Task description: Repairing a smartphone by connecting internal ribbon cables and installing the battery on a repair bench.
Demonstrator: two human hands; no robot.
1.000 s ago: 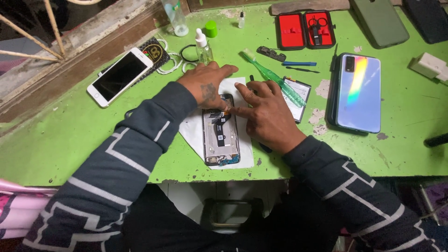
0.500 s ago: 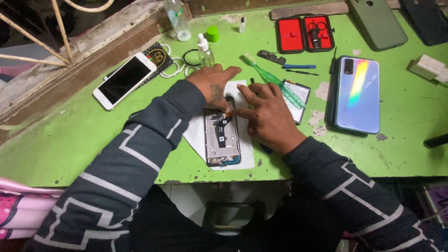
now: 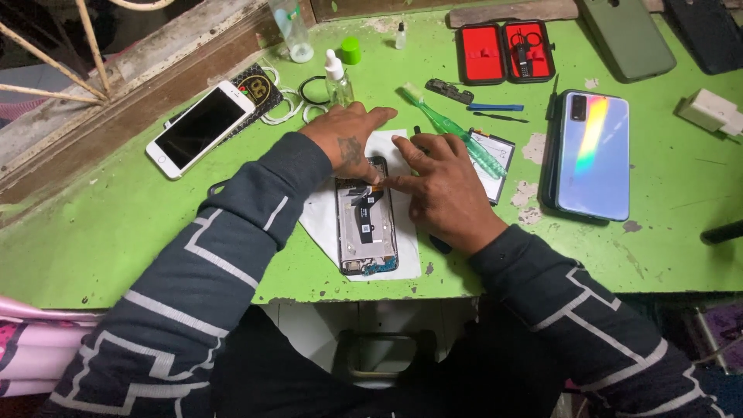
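Observation:
An opened phone [image 3: 366, 229] with its back off lies on a white sheet [image 3: 319, 223] on the green table [image 3: 116, 240]. My left hand [image 3: 348, 139] rests over the phone's top end, fingers spread and pressing on it. My right hand [image 3: 441, 186] lies beside the phone on its right, with the index finger and thumb touching its upper inner parts. A dark slim tool shows under my right hand; whether the hand grips it I cannot tell.
A white phone [image 3: 200, 128] lies far left, a shiny iridescent phone [image 3: 592, 155] to the right. A green toothbrush [image 3: 453, 128], a dropper bottle [image 3: 338, 77], a red tool case [image 3: 505, 51], cable rings [image 3: 290, 104], a green phone case [image 3: 625, 37] and a white charger [image 3: 708, 111] are scattered at the back.
Both hands stay on the opened phone. The view has shifted slightly; my right fingers have moved a little on the phone's upper part.

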